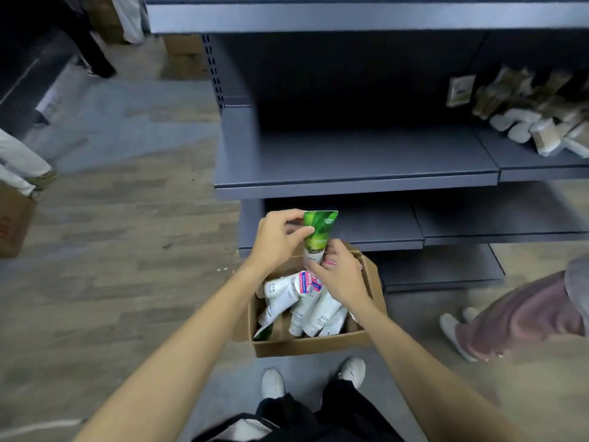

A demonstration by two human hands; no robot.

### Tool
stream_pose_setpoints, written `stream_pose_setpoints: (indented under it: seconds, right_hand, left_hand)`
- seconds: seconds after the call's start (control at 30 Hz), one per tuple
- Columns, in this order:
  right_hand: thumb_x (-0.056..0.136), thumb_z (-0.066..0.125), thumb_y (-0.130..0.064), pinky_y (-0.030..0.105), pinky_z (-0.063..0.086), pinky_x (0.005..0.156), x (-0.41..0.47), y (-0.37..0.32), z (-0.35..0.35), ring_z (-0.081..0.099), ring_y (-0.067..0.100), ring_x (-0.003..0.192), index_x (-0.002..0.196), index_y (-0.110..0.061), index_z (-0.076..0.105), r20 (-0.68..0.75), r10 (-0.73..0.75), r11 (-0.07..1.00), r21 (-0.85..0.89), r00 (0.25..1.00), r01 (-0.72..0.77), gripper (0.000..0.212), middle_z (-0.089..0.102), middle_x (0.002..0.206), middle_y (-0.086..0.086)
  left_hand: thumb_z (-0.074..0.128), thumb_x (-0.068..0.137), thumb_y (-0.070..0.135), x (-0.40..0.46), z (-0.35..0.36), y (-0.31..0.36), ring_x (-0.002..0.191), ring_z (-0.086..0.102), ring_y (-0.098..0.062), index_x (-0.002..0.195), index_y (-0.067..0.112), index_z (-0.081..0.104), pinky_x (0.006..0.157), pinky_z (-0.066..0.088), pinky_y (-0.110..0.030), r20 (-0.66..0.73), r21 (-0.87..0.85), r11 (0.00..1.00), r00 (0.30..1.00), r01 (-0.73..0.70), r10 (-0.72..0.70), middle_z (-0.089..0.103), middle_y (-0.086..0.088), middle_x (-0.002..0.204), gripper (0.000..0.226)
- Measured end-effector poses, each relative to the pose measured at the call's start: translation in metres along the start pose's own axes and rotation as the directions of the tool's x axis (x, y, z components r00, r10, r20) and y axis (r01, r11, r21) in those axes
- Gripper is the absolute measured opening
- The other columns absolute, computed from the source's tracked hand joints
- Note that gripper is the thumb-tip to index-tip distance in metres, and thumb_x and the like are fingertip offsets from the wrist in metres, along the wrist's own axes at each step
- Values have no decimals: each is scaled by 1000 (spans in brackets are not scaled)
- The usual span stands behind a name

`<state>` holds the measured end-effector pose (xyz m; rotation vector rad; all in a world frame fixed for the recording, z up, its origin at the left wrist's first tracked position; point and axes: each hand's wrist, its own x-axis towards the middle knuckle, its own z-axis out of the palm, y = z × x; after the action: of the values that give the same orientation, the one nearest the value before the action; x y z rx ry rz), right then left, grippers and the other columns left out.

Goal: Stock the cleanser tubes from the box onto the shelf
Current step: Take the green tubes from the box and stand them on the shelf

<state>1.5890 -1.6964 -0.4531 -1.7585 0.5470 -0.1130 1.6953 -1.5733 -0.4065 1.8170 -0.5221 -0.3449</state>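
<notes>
1. At the far left edge of the frame sits a brown carton (12,224), with someone's pale trouser legs (19,164) just above it; neither belongs to the job.
2. Left of centre, the left hand (275,239) is raised over the box, thumb and fingers pinching a green cleanser tube (317,236) near its upper half, held upright with the flat crimped end on top.
3. Just right of it, the right hand (342,275) has its fingers curled at the same tube's lower end; something pink shows at its fingertips, but what it is cannot be told.
4. Below the hands, in the lower centre, the cardboard box (314,344) stands on the floor in front of the person's white shoes (352,371), holding a loose heap of white tubes (314,309).
5. Above, the dark grey shelf (353,180) across the middle of the frame shows bare board in the bay directly over the box.
6. At the upper right, the neighbouring bay carries a pile of beige and white packets (535,119).
7. Judged from this, stocking has barely started: no tube stands in the facing bay, one is in hand, and most remain in the box.
</notes>
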Motion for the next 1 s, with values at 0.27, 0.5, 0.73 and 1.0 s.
stream_pose_setpoints:
  seconds: [0.27, 0.5, 0.73, 1.0]
  right_hand:
    - [84, 78, -10, 16, 54, 81, -5, -52, 3, 70, -1, 94, 113, -18, 60, -71, -152, 985, 72, 986, 157, 34, 72, 103, -9]
    - [86, 76, -13, 21, 56, 88, 5, -118, -11, 69, 3, 100, 111, -27, 59, -118, -356, 932, 25, 927, 361, 33, 72, 106, -6]
    - [85, 78, -14, 21, 56, 86, 11, -201, -35, 70, 3, 97, 112, -21, 61, -162, -520, 851, -19, 838, 525, 33, 73, 103, -7]
    - [85, 78, -15, 19, 57, 82, 19, -298, -57, 70, 2, 92, 107, -20, 62, -190, -657, 751, -83, 729, 655, 28, 73, 100, -8]
  left_hand:
    - [73, 87, 6, 9, -38, 42, 88, 74, -17, 96, 23, 74, 85, 60, -46, 8, -49, 995, 996, -87, 87, 76, 2, 95, 19]
    - [72, 87, 8, 23, -69, 110, 90, 73, -11, 100, 20, 75, 88, 60, -41, -24, 5, 958, 957, -288, 288, 76, 7, 94, 18]
    - [72, 85, 9, 39, -98, 196, 90, 73, -11, 102, 15, 75, 88, 60, -39, -61, 31, 888, 886, -460, 461, 76, 5, 95, 18]
    - [75, 83, 18, 59, -125, 279, 90, 72, -10, 97, 20, 73, 84, 60, -43, -231, 72, 802, 772, -594, 592, 76, 7, 94, 14]
